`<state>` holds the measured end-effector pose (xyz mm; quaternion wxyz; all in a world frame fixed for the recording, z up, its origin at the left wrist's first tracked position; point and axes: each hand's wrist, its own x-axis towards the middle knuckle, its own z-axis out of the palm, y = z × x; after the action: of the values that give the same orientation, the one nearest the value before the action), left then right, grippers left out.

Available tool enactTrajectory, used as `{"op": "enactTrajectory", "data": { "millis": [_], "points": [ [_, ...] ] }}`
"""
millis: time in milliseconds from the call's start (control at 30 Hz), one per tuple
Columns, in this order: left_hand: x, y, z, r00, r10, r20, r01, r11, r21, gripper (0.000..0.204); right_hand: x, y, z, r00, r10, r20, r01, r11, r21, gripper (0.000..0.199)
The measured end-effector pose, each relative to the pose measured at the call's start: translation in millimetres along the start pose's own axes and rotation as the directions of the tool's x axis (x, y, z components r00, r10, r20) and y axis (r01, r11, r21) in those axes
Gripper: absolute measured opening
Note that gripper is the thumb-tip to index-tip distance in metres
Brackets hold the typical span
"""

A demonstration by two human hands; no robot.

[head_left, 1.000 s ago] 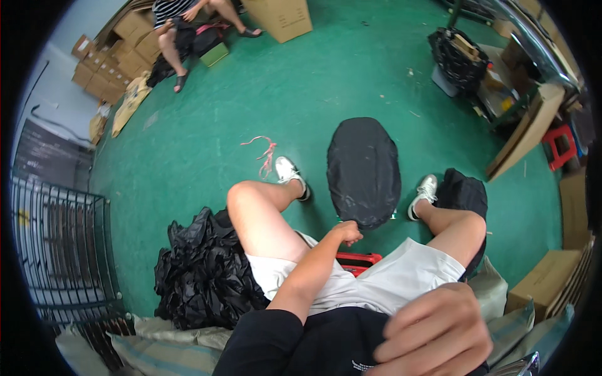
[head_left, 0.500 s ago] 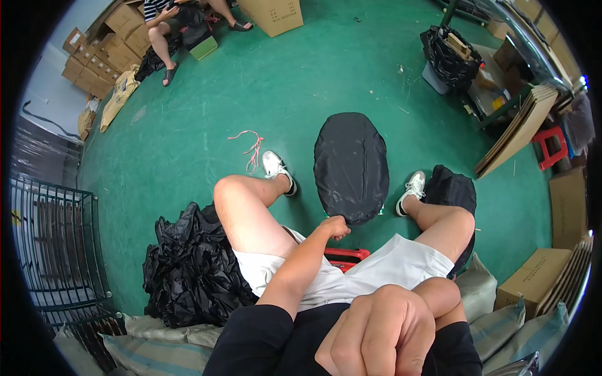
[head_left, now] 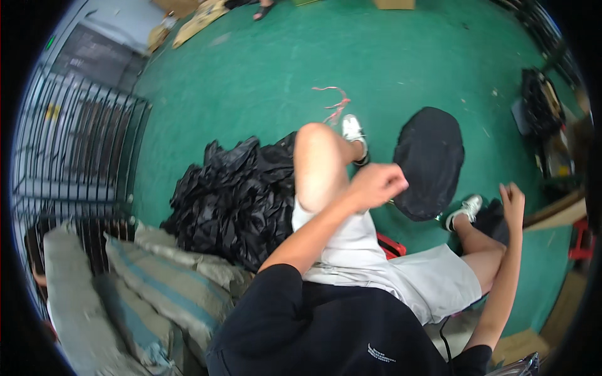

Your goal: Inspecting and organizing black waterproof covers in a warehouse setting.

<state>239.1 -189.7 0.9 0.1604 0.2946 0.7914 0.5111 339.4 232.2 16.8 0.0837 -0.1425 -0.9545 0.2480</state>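
Note:
My left hand [head_left: 378, 185] hovers by the left side of an oval black covered object [head_left: 430, 164], its fingers curled in with nothing visible in them; motion blurs it a little. The object stands on the floor between my feet, wrapped in smooth black fabric or plastic. Off to the right, my right hand [head_left: 513, 199] is raised above my right knee, thumb and fingers apart, holding nothing I can see. A large heap of crumpled black plastic bags [head_left: 229, 200] lies against my left leg.
Grey woven sacks with blue stripes [head_left: 166, 282] are piled at lower left, near a dark metal rack [head_left: 75, 156]. Pink string [head_left: 335, 103] lies ahead on the green floor. A red plastic piece [head_left: 392, 246] shows under me. A black-lined bin [head_left: 538, 106] stands at right.
The view has swung left, bringing the bag heap and sacks further in. My left hand has left the covered object's near edge. My right hand moved from close before the camera out to the right.

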Motion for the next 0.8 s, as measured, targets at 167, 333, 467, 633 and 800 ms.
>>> {"op": "enactTrajectory", "data": {
  "millis": [167, 333, 467, 633, 800],
  "points": [
    [-92.1, -59.7, -131.5, 0.649, -0.168, -0.742, 0.126, 0.986, -0.113, 0.009, -37.2, 142.5, 16.1, 0.242, 0.607, 0.756, -0.410, 0.771, -0.488, 0.040],
    [-250.8, -197.6, -174.2, 0.275, -0.431, -0.860, 0.791, 0.610, -0.052, 0.033, -74.3, 193.1, -0.5, 0.363, 0.761, 0.538, -0.784, 0.561, -0.265, 0.055],
    [-404.4, -278.0, -127.0, -0.056, -0.774, -0.631, 0.957, 0.139, -0.256, 0.058, -77.0, 190.1, 0.0, 0.328, 0.722, 0.609, -0.783, 0.569, -0.253, 0.055],
    [-502.5, -336.7, -27.9, -0.359, -0.870, -0.338, 0.881, -0.197, -0.430, 0.065, -75.6, 191.8, 3.0, 0.253, 0.676, 0.691, -0.819, 0.531, -0.219, 0.056],
    [-448.6, -332.8, 17.8, 0.002, -0.987, -0.163, 0.738, 0.112, -0.666, 0.080, -92.5, 203.7, -26.2, 0.185, 0.650, 0.737, -0.859, 0.471, -0.200, 0.056]
  ]
}}
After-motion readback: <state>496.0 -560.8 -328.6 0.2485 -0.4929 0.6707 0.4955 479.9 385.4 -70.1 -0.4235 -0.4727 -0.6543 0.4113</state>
